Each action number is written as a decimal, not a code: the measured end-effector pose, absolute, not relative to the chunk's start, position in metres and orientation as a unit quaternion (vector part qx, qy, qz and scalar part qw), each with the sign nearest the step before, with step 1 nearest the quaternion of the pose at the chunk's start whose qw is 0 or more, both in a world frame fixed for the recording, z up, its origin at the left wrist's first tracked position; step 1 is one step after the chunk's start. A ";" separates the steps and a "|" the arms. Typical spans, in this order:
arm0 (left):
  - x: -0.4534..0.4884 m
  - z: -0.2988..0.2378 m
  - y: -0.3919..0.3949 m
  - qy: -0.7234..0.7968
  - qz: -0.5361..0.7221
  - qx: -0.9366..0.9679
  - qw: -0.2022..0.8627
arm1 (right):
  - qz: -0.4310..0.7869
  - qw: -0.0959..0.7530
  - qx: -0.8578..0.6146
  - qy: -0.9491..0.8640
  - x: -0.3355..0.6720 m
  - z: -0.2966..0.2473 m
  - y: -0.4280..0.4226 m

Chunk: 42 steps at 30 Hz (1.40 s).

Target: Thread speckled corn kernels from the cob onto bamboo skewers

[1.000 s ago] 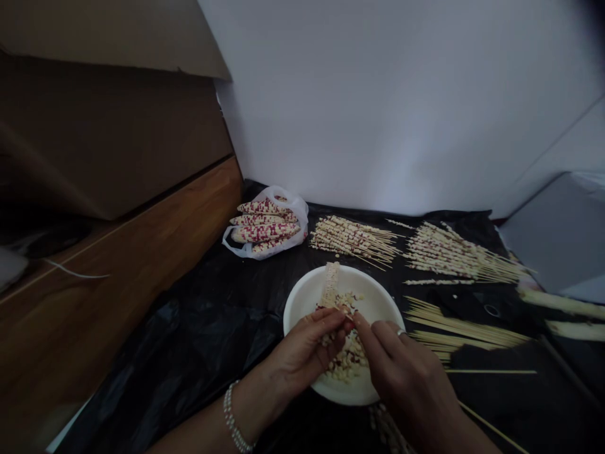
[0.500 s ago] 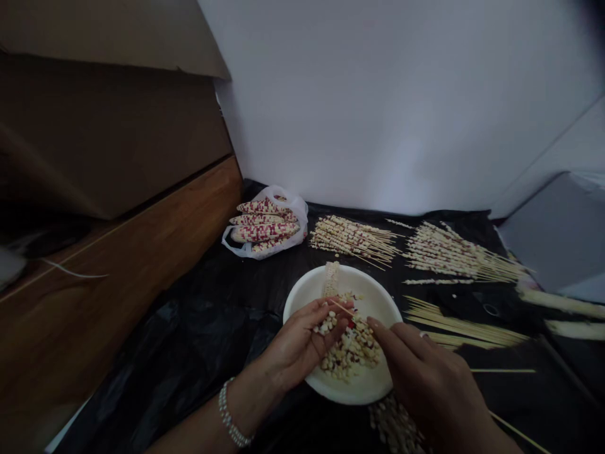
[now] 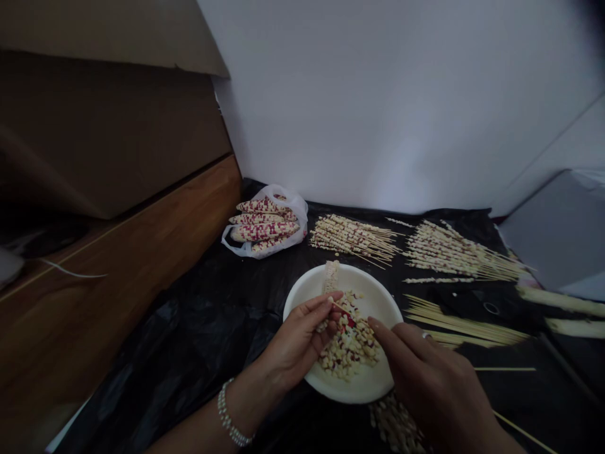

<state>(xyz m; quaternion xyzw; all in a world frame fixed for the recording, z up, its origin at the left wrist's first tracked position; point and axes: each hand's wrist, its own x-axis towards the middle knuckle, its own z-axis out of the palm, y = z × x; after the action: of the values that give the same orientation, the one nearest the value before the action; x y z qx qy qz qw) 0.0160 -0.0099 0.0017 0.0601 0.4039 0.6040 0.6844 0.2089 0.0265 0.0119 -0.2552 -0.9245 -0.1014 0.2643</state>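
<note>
Over a white bowl (image 3: 302, 284) of loose corn kernels (image 3: 352, 353), my left hand (image 3: 300, 337) is closed, thumb and fingertips pinching a kernel at the tip of a thin wooden skewer (image 3: 341, 309). More kernels sit in its curled fingers. My right hand (image 3: 430, 366) is closed at the bowl's right side, its fingertips in line with the skewer's other end; the grip itself is mostly hidden. A bare corncob (image 3: 331, 277) leans inside the bowl's far rim. Something small and red (image 3: 350, 322) shows among the kernels.
Behind the bowl, a plastic bag (image 3: 299, 211) holds speckled corn ears (image 3: 265, 232). Threaded kernel skewers lie in two piles, one middle (image 3: 350, 238), one right (image 3: 439, 252). Bare skewers (image 3: 463, 325) lie right. Kernels or scraps (image 3: 394, 422) lie below the bowl. A white wall (image 3: 354, 113) stands behind.
My left thumb and fingers have closed together around the skewer's tip, covering kernels that showed in the palm before. My right hand has hardly moved.
</note>
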 end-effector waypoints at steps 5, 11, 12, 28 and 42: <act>0.015 0.000 -0.009 0.397 0.620 0.067 0.673 | -0.116 0.263 -0.257 -0.923 0.209 0.012 0.027; 0.015 -0.003 -0.008 0.389 0.632 0.058 0.668 | -0.138 0.256 -0.258 -0.921 0.209 0.011 0.028; 0.015 -0.003 -0.008 0.387 0.633 0.057 0.668 | -0.140 0.255 -0.258 -0.921 0.209 0.010 0.029; 0.015 -0.001 -0.007 0.385 0.635 0.028 0.669 | -0.139 0.254 -0.259 -0.921 0.209 0.013 0.027; 0.017 0.000 -0.008 0.373 0.631 0.008 0.680 | -0.138 0.260 -0.245 -0.924 0.205 0.006 0.025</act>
<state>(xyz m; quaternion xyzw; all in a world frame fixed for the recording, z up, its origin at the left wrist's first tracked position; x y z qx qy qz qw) 0.0174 -0.0083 -0.0002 0.0083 0.3733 0.6305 0.6804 0.2055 0.0250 0.0060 -0.2447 -0.9239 -0.1383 0.2597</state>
